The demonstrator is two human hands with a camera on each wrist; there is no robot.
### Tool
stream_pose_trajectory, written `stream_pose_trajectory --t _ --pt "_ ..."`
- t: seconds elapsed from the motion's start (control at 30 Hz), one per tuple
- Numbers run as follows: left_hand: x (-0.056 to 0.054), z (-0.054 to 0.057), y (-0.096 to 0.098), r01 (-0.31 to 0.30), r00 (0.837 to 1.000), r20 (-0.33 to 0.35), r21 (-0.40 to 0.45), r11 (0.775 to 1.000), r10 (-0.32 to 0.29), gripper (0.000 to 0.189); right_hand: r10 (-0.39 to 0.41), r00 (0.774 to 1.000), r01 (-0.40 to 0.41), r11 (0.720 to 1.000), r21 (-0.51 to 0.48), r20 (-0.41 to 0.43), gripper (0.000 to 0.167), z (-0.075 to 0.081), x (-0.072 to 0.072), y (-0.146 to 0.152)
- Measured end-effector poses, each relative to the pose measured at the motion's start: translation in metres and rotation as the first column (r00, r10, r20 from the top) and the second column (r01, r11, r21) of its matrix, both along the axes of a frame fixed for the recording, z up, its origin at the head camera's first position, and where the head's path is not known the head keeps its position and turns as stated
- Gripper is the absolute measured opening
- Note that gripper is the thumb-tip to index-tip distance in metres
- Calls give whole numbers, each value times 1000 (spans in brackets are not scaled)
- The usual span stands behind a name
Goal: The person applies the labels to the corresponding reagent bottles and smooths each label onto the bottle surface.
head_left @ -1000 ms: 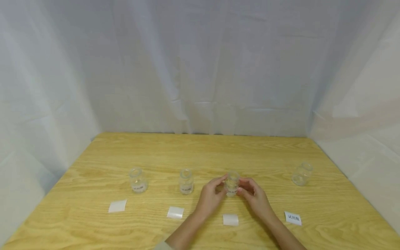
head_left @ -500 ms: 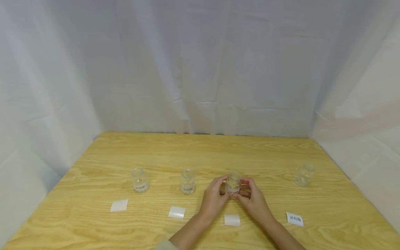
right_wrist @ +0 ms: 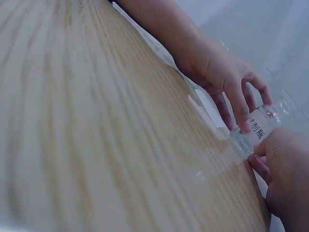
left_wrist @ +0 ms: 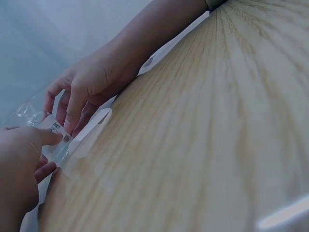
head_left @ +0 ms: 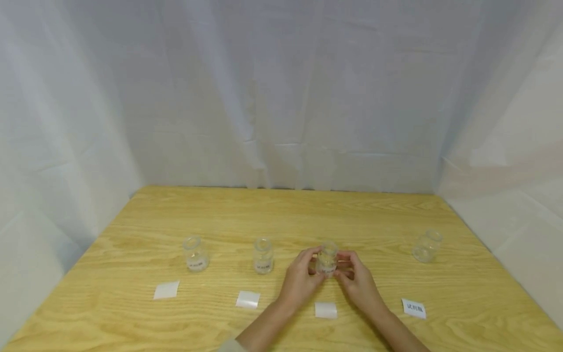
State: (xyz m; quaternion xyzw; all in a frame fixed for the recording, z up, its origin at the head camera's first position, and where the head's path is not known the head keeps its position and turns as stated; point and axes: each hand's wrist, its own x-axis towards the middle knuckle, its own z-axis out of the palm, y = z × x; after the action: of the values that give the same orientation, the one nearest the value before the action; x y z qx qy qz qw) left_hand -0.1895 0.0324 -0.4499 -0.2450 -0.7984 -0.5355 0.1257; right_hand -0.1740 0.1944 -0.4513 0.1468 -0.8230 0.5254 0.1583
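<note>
On the table (head_left: 281, 210), your left hand (head_left: 299, 279) and right hand (head_left: 359, 284) pinch a labelled glass bottle (head_left: 327, 257), a white slip (head_left: 326, 310) nearer you

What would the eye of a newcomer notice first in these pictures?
Probably the left hand and right hand, together holding a labelled glass bottle right of centre on the wooden table. Two other labelled bottles stand left of it. At far right is a bottle without visible label, behind a printed slip.

Four slips (head_left: 326, 310) before four jars (head_left: 327, 255) on the table (head_left: 281, 215)
</note>
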Motion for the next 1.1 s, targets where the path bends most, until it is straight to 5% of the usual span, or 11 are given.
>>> stream_pose_trajectory --t 0.43,0.7,1.1 --pt "0 -1 1 -29 996 -87 -11 1000 28 54 12 997 -8 998 -60 71 44 3 0 0" --pt "2 1 -3 26 1000 -10 -8 1000 -26 51 34 996 -25 994 -103 83 50 2 1 -2" --pt "1 4 -5 62 998 27 10 998 -62 44 6 1000 -5 1000 29 -21 44 -1 -1 -1"
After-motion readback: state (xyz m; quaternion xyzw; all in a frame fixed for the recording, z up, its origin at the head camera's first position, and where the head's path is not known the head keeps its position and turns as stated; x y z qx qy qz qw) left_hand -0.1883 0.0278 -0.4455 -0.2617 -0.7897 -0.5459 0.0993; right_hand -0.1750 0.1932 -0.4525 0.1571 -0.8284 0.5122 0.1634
